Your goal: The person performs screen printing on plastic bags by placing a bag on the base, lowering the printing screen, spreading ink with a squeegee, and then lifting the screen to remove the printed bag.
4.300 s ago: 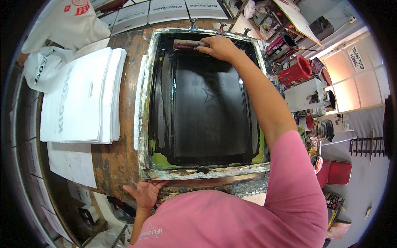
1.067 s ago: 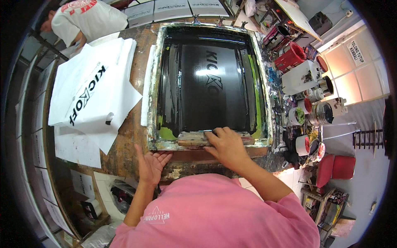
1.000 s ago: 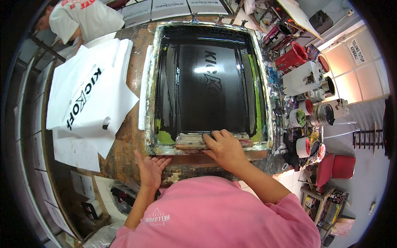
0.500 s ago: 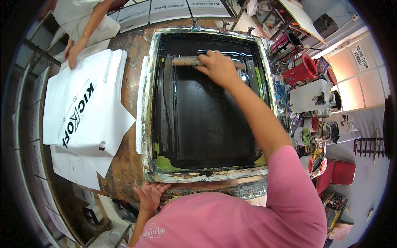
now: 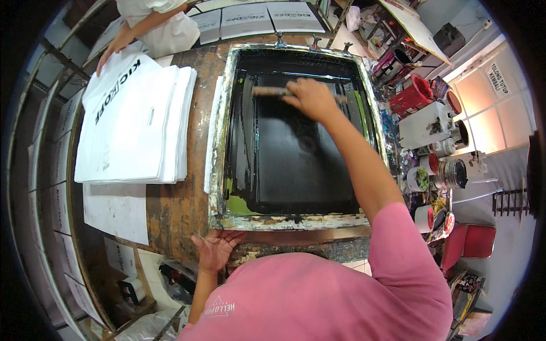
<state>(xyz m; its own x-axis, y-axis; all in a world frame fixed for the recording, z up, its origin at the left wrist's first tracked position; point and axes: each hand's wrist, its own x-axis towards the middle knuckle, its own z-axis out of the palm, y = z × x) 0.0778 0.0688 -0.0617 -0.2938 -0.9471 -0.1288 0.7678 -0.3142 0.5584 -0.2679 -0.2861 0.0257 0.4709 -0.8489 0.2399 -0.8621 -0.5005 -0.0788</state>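
My right hand is closed around the wooden handle of a squeegee, which lies across the far part of a screen-printing frame. Its blade is hidden. Wet black ink covers most of the mesh, and green mesh shows at the near left corner. At the frame's near left edge, my left hand is palm up with its fingers spread, some tips under the rim. Beneath the frame, a white sheet's edge sticks out on the left.
A co-worker's hand holds the far edge of a white printed sheet over a white stack, left of the frame. Clamps line the frame's far side. Paint containers crowd the right side. A drying rack stands at far left.
The co-worker has drawn the printed sheet away toward the far left, over the stack. My view has shifted slightly. The squeegee stays near the frame's far end, with my right hand on it.
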